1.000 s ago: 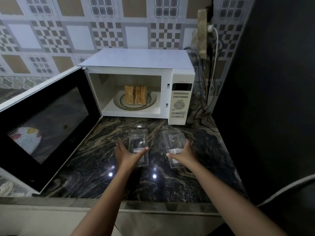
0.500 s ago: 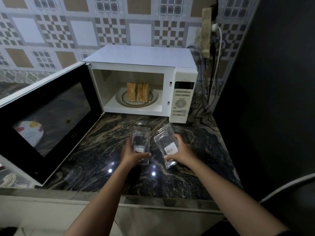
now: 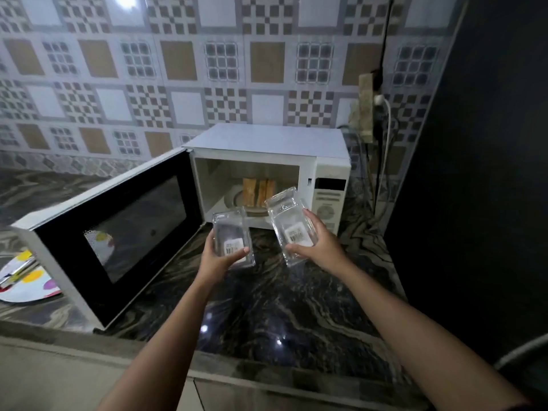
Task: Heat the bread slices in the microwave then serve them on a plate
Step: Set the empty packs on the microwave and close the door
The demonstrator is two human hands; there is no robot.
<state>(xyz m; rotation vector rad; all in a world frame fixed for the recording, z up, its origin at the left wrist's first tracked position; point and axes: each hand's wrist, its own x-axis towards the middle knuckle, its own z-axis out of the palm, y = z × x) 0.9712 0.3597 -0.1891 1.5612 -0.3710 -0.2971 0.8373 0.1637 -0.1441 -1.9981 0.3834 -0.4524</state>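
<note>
A white microwave (image 3: 268, 140) stands on the dark marble counter with its door (image 3: 115, 232) swung open to the left. Inside, upright bread slices (image 3: 257, 191) stand on the turntable plate (image 3: 232, 200). My left hand (image 3: 219, 259) holds a clear plastic container (image 3: 232, 235) with a barcode sticker, lifted off the counter in front of the cavity. My right hand (image 3: 318, 244) holds a second clear plastic container (image 3: 289, 223), tilted, its top overlapping the sight of the bread.
A white plate with coloured dots (image 3: 25, 280) lies on the counter at the far left, behind the open door. A wall socket with a white cable (image 3: 382, 114) sits right of the microwave. A dark panel (image 3: 489, 173) closes the right side.
Both hands closed on the two clear containers lying on the counter and lifted them up toward the microwave opening. The view has tilted upward and shifted left.
</note>
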